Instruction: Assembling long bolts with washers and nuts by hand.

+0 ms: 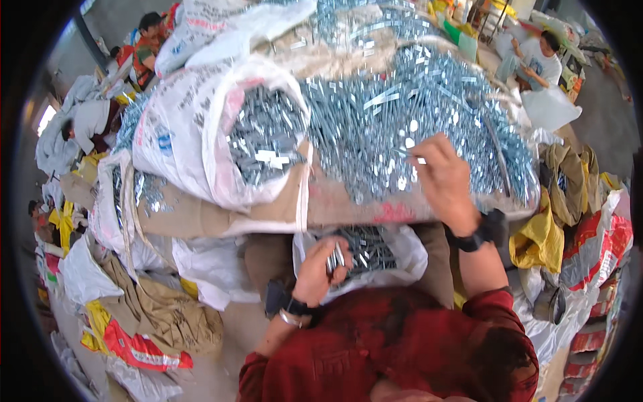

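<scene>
A wide heap of thin, shiny blue-grey metal strips covers the sacking-topped work surface in front of me. Over its near right part, my right hand is closed in a pinch, with what looks like a small metal strip at the fingertips. Lower down, close to my body, my left hand curls round a small bundle of short metal strips. It is above the left side of an open white bag between my legs, which has more dark strips in it.
Left of the heap, a white woven sack lies on its side, its mouth showing short metal pieces. Brown cloth and sacks lie at lower left. A yellow sack hangs at right. Other people sit farther back on both sides.
</scene>
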{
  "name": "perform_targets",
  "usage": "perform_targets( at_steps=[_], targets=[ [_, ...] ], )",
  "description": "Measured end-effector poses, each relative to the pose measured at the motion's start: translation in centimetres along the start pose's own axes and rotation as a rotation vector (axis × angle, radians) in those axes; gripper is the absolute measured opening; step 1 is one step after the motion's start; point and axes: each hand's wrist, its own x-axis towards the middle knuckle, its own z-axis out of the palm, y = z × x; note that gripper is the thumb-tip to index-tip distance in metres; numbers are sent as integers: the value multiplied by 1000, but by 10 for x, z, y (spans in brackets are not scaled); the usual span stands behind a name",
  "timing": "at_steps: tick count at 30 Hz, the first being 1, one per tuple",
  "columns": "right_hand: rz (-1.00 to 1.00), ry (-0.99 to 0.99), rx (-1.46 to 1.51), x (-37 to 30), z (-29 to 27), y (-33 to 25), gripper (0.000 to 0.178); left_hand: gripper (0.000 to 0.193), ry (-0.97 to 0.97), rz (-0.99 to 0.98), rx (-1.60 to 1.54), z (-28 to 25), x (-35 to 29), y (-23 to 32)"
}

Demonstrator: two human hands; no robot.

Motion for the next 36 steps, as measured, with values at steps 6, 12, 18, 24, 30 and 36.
perform_targets(
  at_steps=[6, 12, 18, 24, 30, 36],
  targets=[
    [25, -16, 79, -82, -26, 4, 13, 27, -125, 151, -12, 29, 20, 11],
    [223, 113, 481, -110, -48, -24, 10, 24, -170, 186, -87, 41, 6, 1],
    [232, 239, 1028, -127, -45, -47, 23, 24, -137, 200, -78, 51, -11, -4],
    [330, 243, 1060, -133, -47, -53, 25, 25, -78, 168, -55, 63, -20, -9],
    [263, 181, 1101, -137, -41, -54, 23, 25, -166, 111, -181, 58, -16, -9],
    [152, 281, 993, -141, -8, -60, 14, 22, -104, 125, -169, 62, -17, -11]
  ],
)
